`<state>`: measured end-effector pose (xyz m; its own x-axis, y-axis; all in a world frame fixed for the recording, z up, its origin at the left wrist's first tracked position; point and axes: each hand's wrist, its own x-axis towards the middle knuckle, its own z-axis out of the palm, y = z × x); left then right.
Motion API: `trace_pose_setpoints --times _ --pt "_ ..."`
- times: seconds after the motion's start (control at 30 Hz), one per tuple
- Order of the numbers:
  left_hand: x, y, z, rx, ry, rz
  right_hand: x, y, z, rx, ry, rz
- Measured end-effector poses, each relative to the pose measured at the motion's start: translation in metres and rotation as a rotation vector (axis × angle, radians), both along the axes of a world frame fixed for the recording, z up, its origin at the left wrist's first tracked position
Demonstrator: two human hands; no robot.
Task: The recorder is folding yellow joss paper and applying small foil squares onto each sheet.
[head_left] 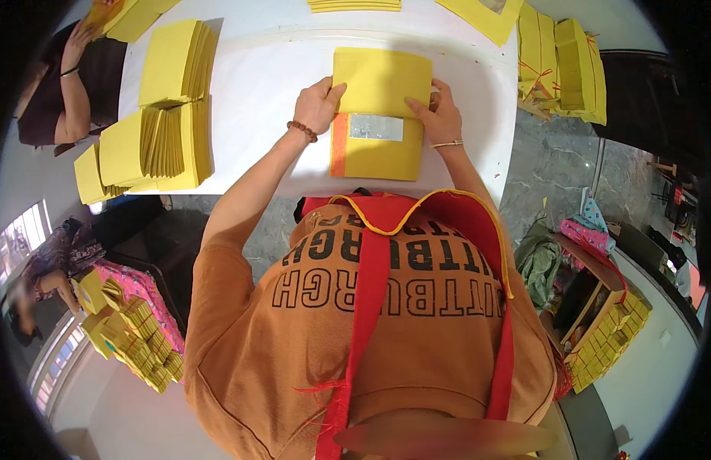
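Observation:
Both my hands grip a yellow paper piece (382, 79) above the white table, one at each side. My left hand (317, 106) pinches its left edge, thumb on top and the fingers mostly out of sight beneath. My right hand (438, 115) is closed on the right edge, its thumb lying over the paper. Directly below, nearer my body, lies a yellow sheet (382, 159) with a silver foil rectangle (376, 127) and an orange strip (339, 146) down its left side. Whether the upper piece is joined to this sheet I cannot tell.
On the left of the white table (256, 69) stand several fanned stacks of yellow paper (168, 65). Red-tied yellow bundles (574, 69) sit at the right edge. More yellow paper (354, 4) is at the far edge. Another person's arm (73, 100) is at the upper left.

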<state>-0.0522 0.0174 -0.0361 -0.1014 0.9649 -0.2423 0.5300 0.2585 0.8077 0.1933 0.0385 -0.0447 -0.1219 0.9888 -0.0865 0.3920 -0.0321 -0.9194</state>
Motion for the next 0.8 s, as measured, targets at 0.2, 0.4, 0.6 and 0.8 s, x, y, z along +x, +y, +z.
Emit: trace_pose_setpoints --times 0.2,0.4,0.6,0.8 --pt "0.018 0.004 0.021 0.061 0.306 -0.010 -0.010 -0.002 0.017 -0.025 -0.143 -0.062" --pt "0.016 0.012 0.017 0.021 0.379 -0.008 -0.015 -0.002 0.017 0.124 -0.274 -0.068" --pt "0.015 0.019 0.018 -0.075 0.332 0.027 -0.018 0.003 0.009 0.198 -0.215 -0.156" --pt "0.010 0.027 0.016 -0.121 0.233 0.036 -0.021 0.005 0.008 0.148 -0.246 -0.195"
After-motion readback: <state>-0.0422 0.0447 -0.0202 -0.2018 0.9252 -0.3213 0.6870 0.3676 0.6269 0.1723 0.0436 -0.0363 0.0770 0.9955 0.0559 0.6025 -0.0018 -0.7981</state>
